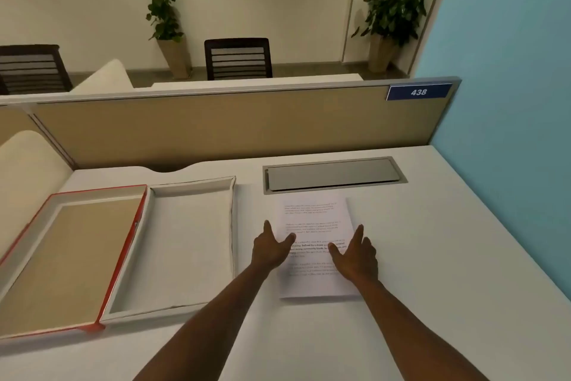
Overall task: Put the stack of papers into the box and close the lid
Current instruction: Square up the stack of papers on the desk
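A stack of white printed papers (315,220) lies flat on the desk, right of the box. The shallow white box (188,189) lies open and holds nothing. Its red-edged lid (120,257), with a tan inner face, is folded out flat to the box's left. My left hand (270,249) rests over the stack's left edge with fingers spread and the thumb on the top sheet. My right hand (357,254) is spread over the stack's right side, thumb on the paper. Neither hand has lifted the stack.
A grey metal cable hatch (333,175) is set into the white desk (432,257) just behind the papers. A tan partition (231,127) with a blue "438" plate closes the back, and a blue wall (509,102) stands on the right.
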